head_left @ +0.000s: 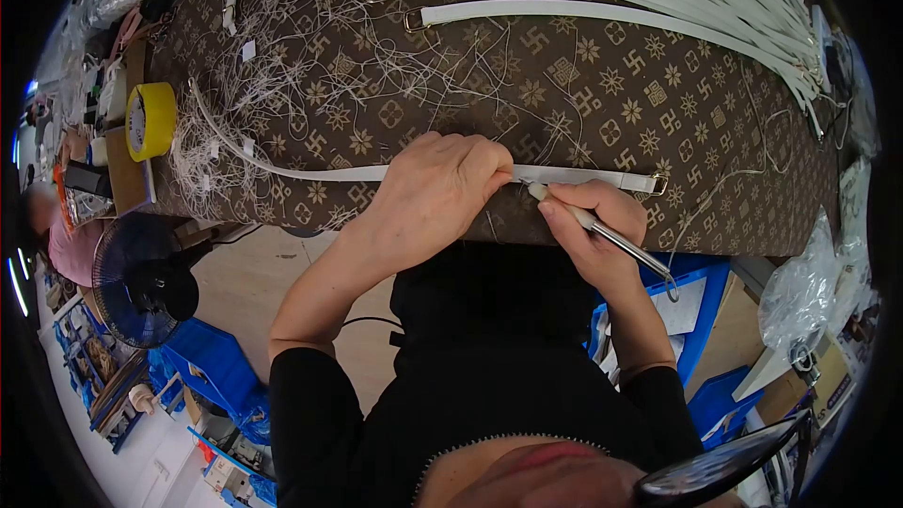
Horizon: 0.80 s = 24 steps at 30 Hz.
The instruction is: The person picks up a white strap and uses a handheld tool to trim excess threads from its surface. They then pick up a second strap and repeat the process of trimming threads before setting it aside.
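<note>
A narrow white belt (583, 176) lies across the patterned brown cloth, its gold-coloured buckle (659, 183) at the right end. My left hand (437, 183) is closed over the belt near its middle, thumb and forefinger pinching its edge. In my right hand (602, 226) is a pen-shaped tool (616, 239) with a shiny metal barrel and a pale front end. A thin cord leaves its back end. The tool's tip points left, right at the belt's lower edge beside my left fingertips.
Loose thread clippings (282, 66) cover the cloth's left part. More white belts (602, 11) lie along the far side. A yellow tape roll (151, 120) stands at the left edge, with a black fan (146, 277) below. A plastic bag (804, 287) hangs at right. Another person (71, 245) is far left.
</note>
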Each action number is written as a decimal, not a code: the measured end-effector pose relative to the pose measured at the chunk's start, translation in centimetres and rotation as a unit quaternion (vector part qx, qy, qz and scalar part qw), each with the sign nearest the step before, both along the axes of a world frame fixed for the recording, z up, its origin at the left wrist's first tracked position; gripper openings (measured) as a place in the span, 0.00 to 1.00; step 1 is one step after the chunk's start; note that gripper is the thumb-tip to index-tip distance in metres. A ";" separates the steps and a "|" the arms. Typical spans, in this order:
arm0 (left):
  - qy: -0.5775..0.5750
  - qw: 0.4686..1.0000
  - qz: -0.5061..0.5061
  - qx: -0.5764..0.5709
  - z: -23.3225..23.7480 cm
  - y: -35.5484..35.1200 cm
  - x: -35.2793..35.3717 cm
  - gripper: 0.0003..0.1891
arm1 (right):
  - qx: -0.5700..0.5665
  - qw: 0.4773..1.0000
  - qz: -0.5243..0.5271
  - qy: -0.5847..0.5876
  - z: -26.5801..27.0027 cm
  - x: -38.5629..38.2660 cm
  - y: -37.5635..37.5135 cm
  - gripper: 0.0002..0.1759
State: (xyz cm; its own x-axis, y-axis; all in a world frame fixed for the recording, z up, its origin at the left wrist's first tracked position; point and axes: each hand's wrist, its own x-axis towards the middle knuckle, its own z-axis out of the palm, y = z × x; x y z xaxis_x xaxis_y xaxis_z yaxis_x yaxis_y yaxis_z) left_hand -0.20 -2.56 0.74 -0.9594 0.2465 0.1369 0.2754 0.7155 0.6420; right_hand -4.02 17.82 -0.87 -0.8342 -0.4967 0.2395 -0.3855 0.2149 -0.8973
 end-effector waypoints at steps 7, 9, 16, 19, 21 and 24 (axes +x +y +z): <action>0.006 1.000 0.000 0.007 -0.1 -0.1 0.1 0.09 | 0.006 1.000 0.001 0.002 -0.1 0.0 0.1 0.10; 0.008 1.000 0.002 0.010 -0.2 0.0 0.1 0.09 | 0.008 1.000 0.002 -0.002 0.0 0.0 0.1 0.11; 0.004 1.000 0.002 0.011 -0.2 -0.1 0.1 0.08 | 0.015 1.000 0.001 -0.003 -0.1 0.1 0.1 0.11; 0.007 1.000 0.001 0.009 -0.1 -0.1 0.1 0.08 | 0.013 1.000 0.006 -0.005 0.0 0.0 0.1 0.11; 0.008 1.000 0.001 0.008 -0.2 -0.1 0.1 0.09 | 0.010 1.000 0.006 -0.003 -0.1 0.0 0.1 0.11; 0.010 1.000 0.001 0.009 -0.2 -0.1 0.1 0.09 | 0.009 1.000 0.007 0.000 -0.1 0.0 0.1 0.11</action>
State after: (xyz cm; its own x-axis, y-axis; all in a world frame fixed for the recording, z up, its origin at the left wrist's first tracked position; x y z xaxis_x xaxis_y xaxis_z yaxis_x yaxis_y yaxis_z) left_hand -0.07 -2.65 0.49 -0.9569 0.2421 0.1606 0.2871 0.7040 0.6495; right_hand -4.04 17.89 -1.02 -0.8273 -0.5117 0.2316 -0.3892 0.2250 -0.8932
